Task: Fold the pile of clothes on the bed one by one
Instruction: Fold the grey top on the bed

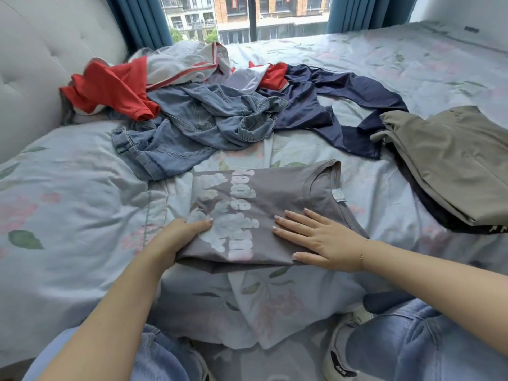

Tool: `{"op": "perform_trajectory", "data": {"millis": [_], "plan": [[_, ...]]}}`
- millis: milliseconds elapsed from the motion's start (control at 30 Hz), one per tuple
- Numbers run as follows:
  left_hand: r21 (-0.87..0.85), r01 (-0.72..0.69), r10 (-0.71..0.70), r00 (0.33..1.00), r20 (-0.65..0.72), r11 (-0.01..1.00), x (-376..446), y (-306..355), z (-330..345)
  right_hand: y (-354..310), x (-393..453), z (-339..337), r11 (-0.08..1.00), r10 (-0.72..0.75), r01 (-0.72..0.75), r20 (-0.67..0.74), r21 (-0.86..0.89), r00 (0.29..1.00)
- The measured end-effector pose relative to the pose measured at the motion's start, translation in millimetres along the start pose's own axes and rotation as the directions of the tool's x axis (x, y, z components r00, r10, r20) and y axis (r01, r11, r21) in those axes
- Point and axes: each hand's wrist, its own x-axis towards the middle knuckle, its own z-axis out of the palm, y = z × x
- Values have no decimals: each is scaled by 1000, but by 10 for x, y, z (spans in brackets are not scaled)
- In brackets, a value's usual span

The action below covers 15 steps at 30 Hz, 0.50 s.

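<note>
A grey T-shirt (264, 213) lies partly folded on the bed (68, 215), just below the centre of the frame, w/ pale printed letters on top and the neck opening toward the right. The left hand (178, 237) grips the shirt's left edge: the thumb lies on top of the cloth and the fingers are curled under it, so I cannot see them. The right hand (316, 240) lies flat on the shirt, fingers straight and a little spread, palm pressing down; it holds nothing. A thin bracelet (362, 254) is on that wrist.

Behind the shirt, in the upper-middle part of the frame, is the pile of clothes, not yet folded. A denim piece (198, 127) is crumpled at the centre. A red garment (110, 89) is at upper left, near the padded headboard (41, 64). A light grey top w/ red trim (181, 64) lies above the denim. A dark navy garment (330, 105) spreads to the right of it, touching the denim.

At the right edge of the frame lies an olive-brown garment (453, 158), it looks folded, on top of something dark, maybe another piece of clothing. It is apart from the grey shirt.

At the top, a window (247, 20) btw blue curtains (137, 23). At the bottom of the frame are the person's knees in blue jeans (412, 339).
</note>
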Motion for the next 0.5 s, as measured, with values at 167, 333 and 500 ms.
{"op": "perform_trajectory", "data": {"millis": [167,333,500], "plan": [[-278,13,29,989,145,960,-151,110,-46,-620,-2,-307,835,264,42,-467,549,844],[-469,-71,166,972,165,880,-373,112,-91,-1557,262,-355,-547,356,-263,506,794,786],[-539,-130,217,971,101,832,-579,-4,-20,-1971,535,-387,-778,627,410,545,477,556]]}}
